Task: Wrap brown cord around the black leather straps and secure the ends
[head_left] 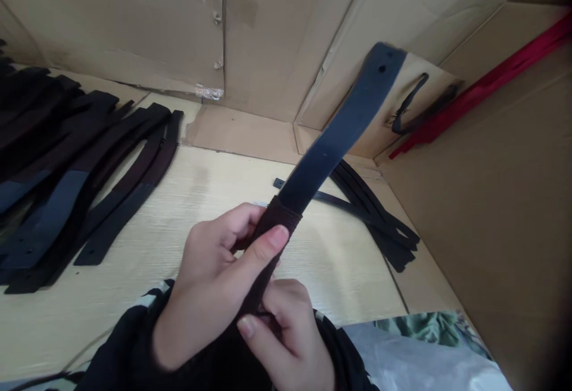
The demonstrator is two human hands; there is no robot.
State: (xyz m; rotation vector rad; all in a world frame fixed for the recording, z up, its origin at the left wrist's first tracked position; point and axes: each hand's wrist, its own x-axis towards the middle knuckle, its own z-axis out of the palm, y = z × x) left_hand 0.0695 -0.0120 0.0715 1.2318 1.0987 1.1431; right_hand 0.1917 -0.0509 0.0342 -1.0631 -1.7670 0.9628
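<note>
A long, flat, gently curved black strip (330, 146) with small holes at its far end slants up and to the right in front of me. A dark brown woven sleeve (273, 215) covers its near part. My left hand (210, 284) is closed around the sleeve just below its upper edge, thumb lying flat on top. Lower down, my right hand (290, 331) pinches the near part of the covered strip. The strip's near end is hidden behind my hands and dark clothing.
Several similar sleeved strips (129, 164) lie heaped on the left of the pale tabletop (214, 182). A few narrower black strips (370, 206) lie crossed on the right. Cardboard walls (268, 39) enclose the back and right, with a red strip (487, 90) along the right one.
</note>
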